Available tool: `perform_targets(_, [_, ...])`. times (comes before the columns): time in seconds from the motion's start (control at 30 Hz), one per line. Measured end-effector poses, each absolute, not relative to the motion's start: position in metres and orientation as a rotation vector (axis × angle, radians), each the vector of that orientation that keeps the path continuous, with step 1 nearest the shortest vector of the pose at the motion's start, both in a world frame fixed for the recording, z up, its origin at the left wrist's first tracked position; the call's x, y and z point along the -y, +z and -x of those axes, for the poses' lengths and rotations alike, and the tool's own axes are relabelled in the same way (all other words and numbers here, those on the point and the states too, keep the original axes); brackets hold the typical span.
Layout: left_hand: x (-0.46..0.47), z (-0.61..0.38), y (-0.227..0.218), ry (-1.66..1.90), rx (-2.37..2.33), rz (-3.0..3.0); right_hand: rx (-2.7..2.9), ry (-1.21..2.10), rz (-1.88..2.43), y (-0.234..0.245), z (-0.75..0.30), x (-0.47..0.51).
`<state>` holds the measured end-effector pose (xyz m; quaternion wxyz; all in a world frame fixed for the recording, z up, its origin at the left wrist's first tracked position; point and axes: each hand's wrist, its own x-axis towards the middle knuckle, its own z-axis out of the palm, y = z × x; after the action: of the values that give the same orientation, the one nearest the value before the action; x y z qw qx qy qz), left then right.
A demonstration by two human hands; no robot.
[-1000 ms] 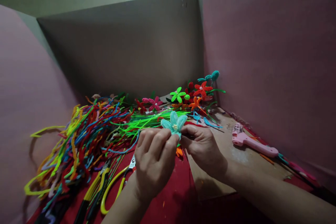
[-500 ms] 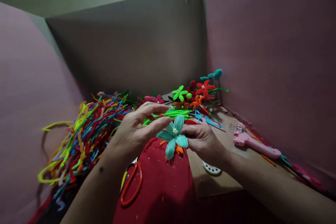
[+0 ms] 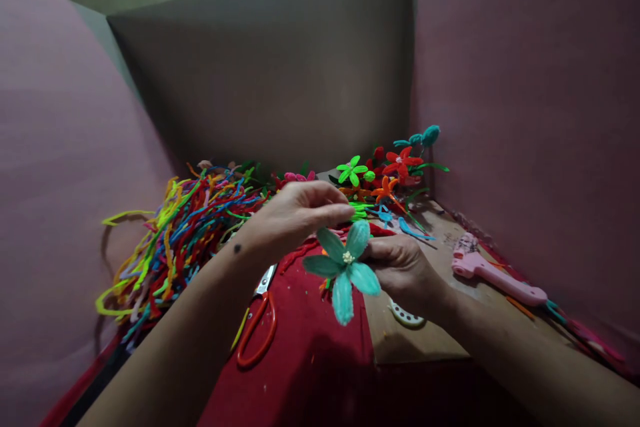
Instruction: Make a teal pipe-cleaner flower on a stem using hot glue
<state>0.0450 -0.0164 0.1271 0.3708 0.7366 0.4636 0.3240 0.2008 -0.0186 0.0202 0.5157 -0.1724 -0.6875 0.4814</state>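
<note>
A turquoise pipe-cleaner flower (image 3: pixel 343 288) with several petals and a pale cluster at its centre faces me. My right hand (image 3: pixel 406 269) is closed behind it and holds it from the right; the stem is hidden by petals and fingers. Above the flower, my left hand (image 3: pixel 311 208) reaches over the bright green pipe cleaners (image 3: pixel 360 210). Its thumb is stretched out and its fingers are curved, apart from the thumb, with nothing visible between them. Whether it touches the green pipe cleaners I cannot tell. Red-handled scissors (image 3: pixel 260 323) lie on the red cloth (image 3: pixel 305 373) below my left forearm.
A heap of coloured pipe cleaners (image 3: pixel 175 240) lies at the left. Finished flowers, among them a green one (image 3: pixel 352 171) and a red one (image 3: pixel 401 162), stand at the back. A pink glue gun (image 3: pixel 500 278) rests on cardboard (image 3: pixel 425 340) at the right.
My left hand has moved from beside the petals to above and behind the flower. The flower has turned and come slightly lower and nearer, still in my right hand. The view has shifted a little.
</note>
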Motion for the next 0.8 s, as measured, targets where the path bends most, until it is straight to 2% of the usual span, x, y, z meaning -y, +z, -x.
perform_targets(0.07, [0.026, -0.040, 0.128, 1.128, -1.230, -1.908, 1.554, 1.235, 0.423, 0.021, -0.201, 0.017])
perform_targets(0.13, [0.035, -0.035, 0.123, 1.228, -1.221, -1.882, 1.464, 1.248, 0.430, 0.022, -0.201, 0.016])
perform_targets(0.33, [0.040, -0.029, 0.091, 0.926, -1.121, -1.604, 1.402, 1.155, 0.477, 0.023, -0.202, 0.016])
perform_targets(0.6, [0.045, -0.042, 0.076, 1.094, -0.910, -1.139, 1.505, 0.874, 0.363, 0.018, -0.201, 0.019])
perform_targets(0.8, [0.048, -0.045, 0.073, 1.145, -0.849, -1.138, 1.489, 0.899, 0.382, 0.017, -0.200, 0.017])
